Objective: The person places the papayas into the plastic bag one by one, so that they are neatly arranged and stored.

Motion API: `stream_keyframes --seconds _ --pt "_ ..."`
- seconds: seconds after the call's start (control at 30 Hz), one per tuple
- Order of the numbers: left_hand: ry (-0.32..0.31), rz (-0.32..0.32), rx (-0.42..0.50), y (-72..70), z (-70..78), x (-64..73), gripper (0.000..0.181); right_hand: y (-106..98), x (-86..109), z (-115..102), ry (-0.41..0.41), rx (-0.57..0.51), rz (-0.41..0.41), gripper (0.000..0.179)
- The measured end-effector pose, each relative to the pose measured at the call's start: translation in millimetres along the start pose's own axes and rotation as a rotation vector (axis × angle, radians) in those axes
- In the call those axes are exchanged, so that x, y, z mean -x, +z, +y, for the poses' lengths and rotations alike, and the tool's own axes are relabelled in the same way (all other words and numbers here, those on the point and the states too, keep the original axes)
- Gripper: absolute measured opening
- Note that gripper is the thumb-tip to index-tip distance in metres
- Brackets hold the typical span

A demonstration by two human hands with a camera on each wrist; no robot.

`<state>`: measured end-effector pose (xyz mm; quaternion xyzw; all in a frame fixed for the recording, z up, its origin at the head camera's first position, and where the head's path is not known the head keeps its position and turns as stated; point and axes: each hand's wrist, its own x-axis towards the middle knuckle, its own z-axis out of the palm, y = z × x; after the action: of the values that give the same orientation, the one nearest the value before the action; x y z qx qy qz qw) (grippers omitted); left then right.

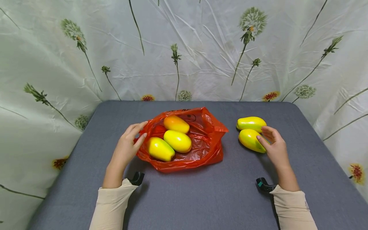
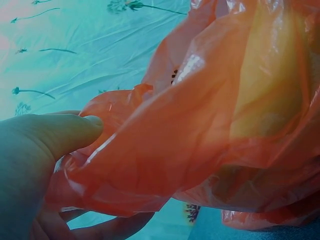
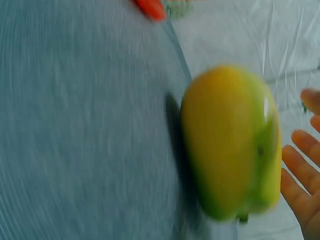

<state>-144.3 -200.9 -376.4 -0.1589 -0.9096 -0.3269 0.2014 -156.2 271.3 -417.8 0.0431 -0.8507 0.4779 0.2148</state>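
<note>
An opened red plastic bag [image 1: 201, 150] lies on the table with an orange-yellow papaya [image 1: 176, 124] and two yellow papayas [image 1: 178, 141] inside. At the bag's left side my left hand [image 1: 129, 140] pinches its rim; in the left wrist view the thumb [image 2: 75, 132] lies on the near side of the red plastic, with fingers behind it. On the right, two yellow-green papayas lie side by side, a far one [image 1: 250, 122] and a near one [image 1: 249, 140]. My right hand [image 1: 274, 145] is at the near papaya, its fingers spread and loosely bent; the right wrist view shows a gap beside the papaya [image 3: 227, 145].
A grey cloth-covered table [image 1: 198, 198] carries everything. Behind it and at both sides hangs a pale curtain [image 1: 201, 48] printed with dandelions. Each wrist wears a black band, one on the left [image 1: 137, 178] and one on the right [image 1: 265, 185].
</note>
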Motion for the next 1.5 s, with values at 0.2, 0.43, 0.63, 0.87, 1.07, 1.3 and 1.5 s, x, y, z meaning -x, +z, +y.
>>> stream_keyframes --seconds 0.2,0.43,0.63,0.87,1.07,1.3,1.5 --pt "-0.008 -0.004 0.001 -0.2 -0.8 0.1 0.045 -11 2.3 18 0.087 0.076 -0.092 0.049" --pt "0.003 0.002 -0.003 -0.2 -1.7 -0.2 0.045 -17 6.7 22 0.155 0.066 -0.214 0.05" --pt "-0.002 -0.002 -0.008 -0.7 -0.9 0.2 0.045 -19 8.4 27 0.177 0.094 -0.317 0.051" --pt "-0.01 -0.006 -0.007 -1.0 0.0 0.8 0.044 -19 9.1 29 0.197 0.105 -0.35 0.052" --pt "-0.003 -0.002 -0.003 -0.8 -0.1 0.3 0.044 -17 9.9 26 0.174 0.058 -0.268 0.05" --pt "-0.006 -0.008 0.001 -0.9 -0.4 0.6 0.043 -15 8.7 24 0.168 0.02 -0.199 0.049" --pt "0.002 -0.004 -0.001 -0.9 -0.6 0.4 0.043 -15 5.5 16 0.12 -0.009 -0.131 0.047"
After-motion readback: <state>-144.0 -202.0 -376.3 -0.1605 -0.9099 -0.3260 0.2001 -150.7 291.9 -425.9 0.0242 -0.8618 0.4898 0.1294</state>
